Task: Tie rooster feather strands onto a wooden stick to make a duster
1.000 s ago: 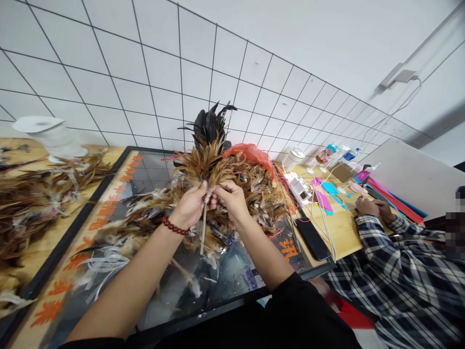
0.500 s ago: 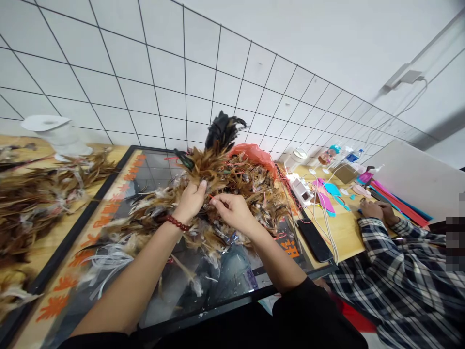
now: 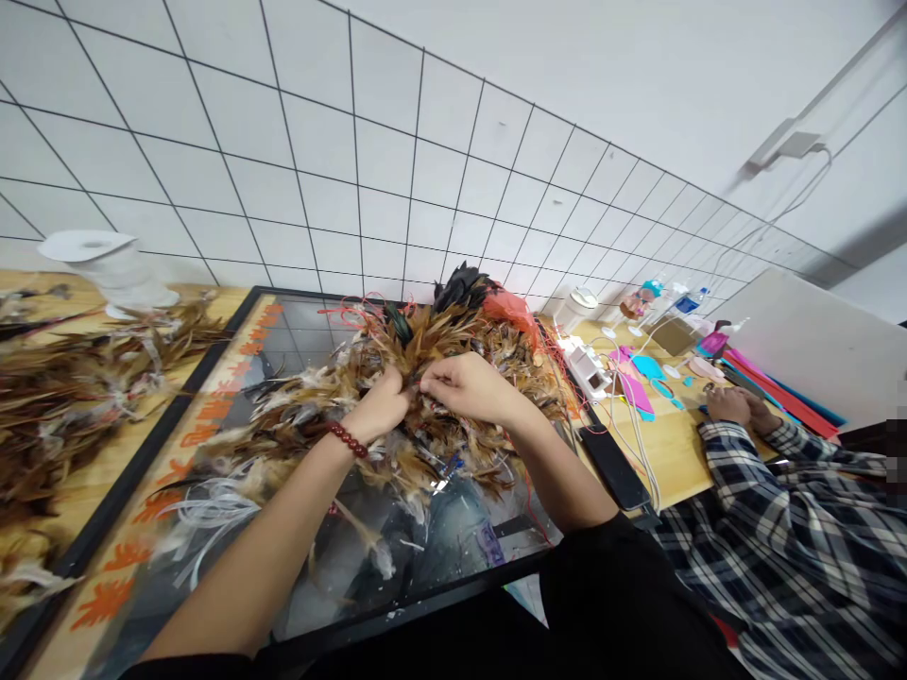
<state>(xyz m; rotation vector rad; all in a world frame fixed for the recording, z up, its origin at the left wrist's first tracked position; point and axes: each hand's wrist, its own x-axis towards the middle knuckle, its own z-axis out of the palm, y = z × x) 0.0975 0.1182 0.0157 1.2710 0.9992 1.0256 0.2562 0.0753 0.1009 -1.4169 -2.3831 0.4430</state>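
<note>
My left hand (image 3: pixel 385 406), with a red bead bracelet (image 3: pixel 347 438) at the wrist, is closed around the base of a bunch of brown and black feathers (image 3: pixel 432 321) that leans away toward the wall. My right hand (image 3: pixel 468 385) is beside it, fingers pinched at the same base of the bunch. Both hands are low over a large heap of brown feathers (image 3: pixel 368 416) lying on a black-framed glass panel (image 3: pixel 439 538) with orange characters along its edge.
More feathers (image 3: pixel 63 397) lie on the wooden table at left near a white spool (image 3: pixel 106 269). A red bag (image 3: pixel 510 307), phone (image 3: pixel 616 467), white cables and colourful paper pieces (image 3: pixel 638 382) lie at right, where another person in a plaid sleeve (image 3: pixel 779 510) works.
The feather bunch, held upright a second ago, has been lowered and tipped away toward the wall. Both hands moved down and forward onto the heap.
</note>
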